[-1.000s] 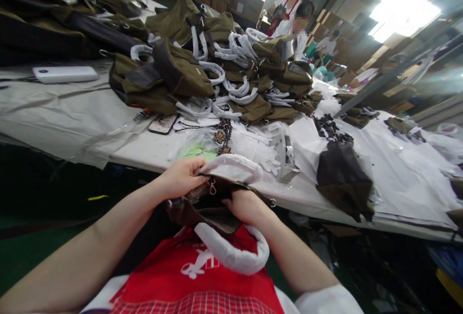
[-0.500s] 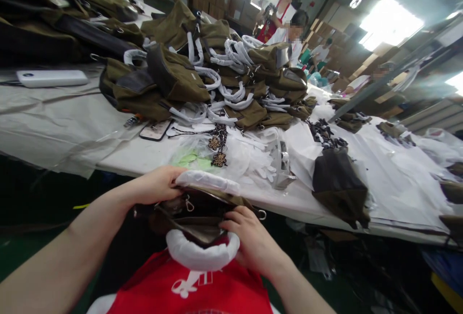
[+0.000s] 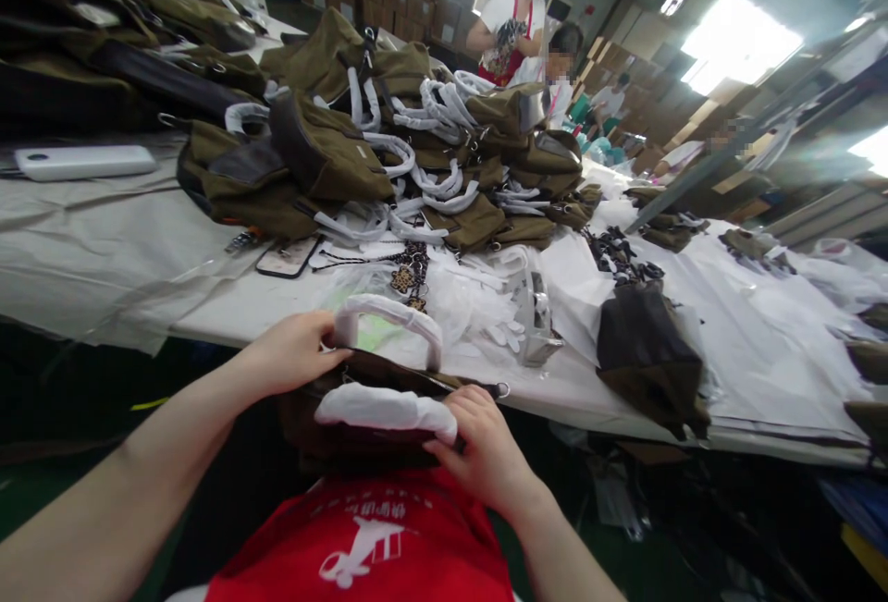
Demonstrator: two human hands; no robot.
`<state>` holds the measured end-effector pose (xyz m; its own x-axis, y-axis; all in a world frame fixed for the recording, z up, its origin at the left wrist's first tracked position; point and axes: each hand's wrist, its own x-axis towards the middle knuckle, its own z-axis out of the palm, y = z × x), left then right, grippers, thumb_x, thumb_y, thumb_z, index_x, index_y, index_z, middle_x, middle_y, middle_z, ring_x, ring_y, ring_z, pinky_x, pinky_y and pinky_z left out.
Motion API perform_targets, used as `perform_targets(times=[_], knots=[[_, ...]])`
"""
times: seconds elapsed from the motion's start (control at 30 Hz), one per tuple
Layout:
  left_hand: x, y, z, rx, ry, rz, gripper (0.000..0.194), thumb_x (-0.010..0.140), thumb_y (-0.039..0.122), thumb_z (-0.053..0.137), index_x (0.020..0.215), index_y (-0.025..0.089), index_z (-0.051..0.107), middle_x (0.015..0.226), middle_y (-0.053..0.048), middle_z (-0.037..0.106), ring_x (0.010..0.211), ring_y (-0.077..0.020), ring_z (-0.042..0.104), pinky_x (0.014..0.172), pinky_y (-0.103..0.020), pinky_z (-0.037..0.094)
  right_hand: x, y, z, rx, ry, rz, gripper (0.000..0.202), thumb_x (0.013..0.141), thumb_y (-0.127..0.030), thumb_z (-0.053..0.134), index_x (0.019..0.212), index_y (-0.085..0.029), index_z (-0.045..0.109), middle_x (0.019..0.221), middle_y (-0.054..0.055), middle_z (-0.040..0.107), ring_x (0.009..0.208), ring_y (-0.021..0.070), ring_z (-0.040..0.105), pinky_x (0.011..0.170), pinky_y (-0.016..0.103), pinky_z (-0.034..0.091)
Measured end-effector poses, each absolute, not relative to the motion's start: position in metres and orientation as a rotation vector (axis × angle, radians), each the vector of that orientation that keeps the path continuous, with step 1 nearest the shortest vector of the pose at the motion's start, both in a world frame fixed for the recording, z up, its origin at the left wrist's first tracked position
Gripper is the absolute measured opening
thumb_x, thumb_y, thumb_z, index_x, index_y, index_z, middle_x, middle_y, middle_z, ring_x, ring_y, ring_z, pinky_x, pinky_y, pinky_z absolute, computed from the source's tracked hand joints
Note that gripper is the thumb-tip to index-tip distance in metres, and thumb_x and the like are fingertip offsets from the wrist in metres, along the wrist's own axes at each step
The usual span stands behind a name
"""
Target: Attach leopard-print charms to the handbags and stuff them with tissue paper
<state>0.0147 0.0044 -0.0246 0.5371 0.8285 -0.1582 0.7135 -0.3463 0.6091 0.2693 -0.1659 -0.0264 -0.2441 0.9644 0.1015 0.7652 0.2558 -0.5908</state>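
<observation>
A dark brown handbag (image 3: 319,436) is held between my hands, close to my red apron. Its two handles are wrapped in white paper; the far handle (image 3: 395,309) stands up and the near handle (image 3: 385,412) lies across the front. My left hand (image 3: 302,352) grips the bag's far left top edge, thumb along the rim. On the right side, my right hand (image 3: 478,445) is closed on the top edge by the near handle's end. Between them the zippered mouth looks narrow, and the inside is mostly hidden.
Olive handbags (image 3: 333,149) with wrapped handles are heaped on the table (image 3: 208,301). Nearer lie a phone (image 3: 288,255), leopard-print charms (image 3: 403,280) and clear plastic. A white power bank (image 3: 87,162) sits left, a dark bag (image 3: 648,343) right. Other people work behind the heap.
The bag's mouth has narrowed, hiding the lining and inner clip. Its far handle has risen upright, and the near handle has come up toward the rim. Both hands still hold the bag.
</observation>
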Motion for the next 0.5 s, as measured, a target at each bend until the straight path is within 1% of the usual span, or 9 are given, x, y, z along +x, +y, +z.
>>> perform_targets(times=[0.07,0.1,0.2,0.27,0.37,0.43,0.5], knots=[[0.014,0.0,-0.022,2.15,1.402,0.419,0.026,0.076,0.043,0.059,0.088,0.022,0.066,0.087,-0.004,0.072,0.078,-0.023,0.065,0.069,-0.029,0.05,0.277,-0.166,-0.026,-1.576,-1.97,0.533,0.025,0.08,-0.023,0.069,0.105,-0.022,0.064,0.101,0.006,0.068,0.099,0.0231,0.058,0.092,0.039,0.043],[0.014,-0.004,-0.021,2.14,1.49,0.521,0.03,0.078,0.045,0.058,0.095,0.022,0.065,0.092,-0.005,0.072,0.081,-0.0234,0.065,0.071,-0.03,0.05,0.282,-0.166,-0.027,-1.595,-1.921,0.483,0.028,0.08,-0.022,0.069,0.108,-0.023,0.063,0.105,0.007,0.067,0.102,0.0235,0.058,0.094,0.04,0.043],[0.011,-0.017,-0.021,2.052,1.64,0.797,0.04,0.085,0.051,0.049,0.109,0.021,0.061,0.102,-0.007,0.069,0.089,-0.0242,0.064,0.074,-0.031,0.052,0.3,-0.162,-0.034,-1.649,-1.857,0.364,0.019,0.083,-0.02,0.065,0.102,-0.024,0.066,0.107,0.007,0.067,0.104,0.0241,0.058,0.094,0.041,0.044],[0.007,-0.024,-0.029,2.071,1.608,0.877,0.043,0.09,0.051,0.039,0.108,0.019,0.061,0.106,-0.009,0.068,0.097,-0.0253,0.063,0.081,-0.034,0.052,0.308,-0.159,-0.044,-1.674,-1.844,0.328,0.016,0.085,-0.019,0.062,0.099,-0.024,0.067,0.107,0.007,0.067,0.104,0.024,0.059,0.093,0.041,0.045],[-0.003,-0.029,-0.052,2.154,1.616,0.892,0.047,0.093,0.048,0.031,0.107,0.014,0.06,0.11,-0.015,0.066,0.107,-0.0291,0.06,0.096,-0.043,0.047,0.315,-0.152,-0.063,-1.725,-1.785,0.271,0.018,0.087,-0.018,0.058,0.101,-0.024,0.066,0.111,0.008,0.066,0.106,0.0241,0.058,0.094,0.041,0.046],[-0.009,-0.03,-0.072,2.104,1.745,0.921,0.052,0.091,0.05,0.033,0.114,0.01,0.056,0.118,-0.02,0.062,0.115,-0.033,0.057,0.101,-0.049,0.044,0.317,-0.148,-0.073,-1.746,-1.747,0.253,0.02,0.087,-0.018,0.056,0.103,-0.024,0.066,0.113,0.008,0.065,0.108,0.0238,0.058,0.094,0.041,0.046],[-0.013,-0.032,-0.091,1.944,1.878,0.926,0.062,0.084,0.06,0.04,0.117,0.008,0.053,0.122,-0.023,0.06,0.114,-0.0363,0.058,0.098,-0.052,0.047,0.318,-0.144,-0.079,-1.739,-1.726,0.264,0.019,0.088,-0.018,0.056,0.103,-0.024,0.066,0.112,0.008,0.065,0.107,0.0233,0.058,0.094,0.04,0.046]])
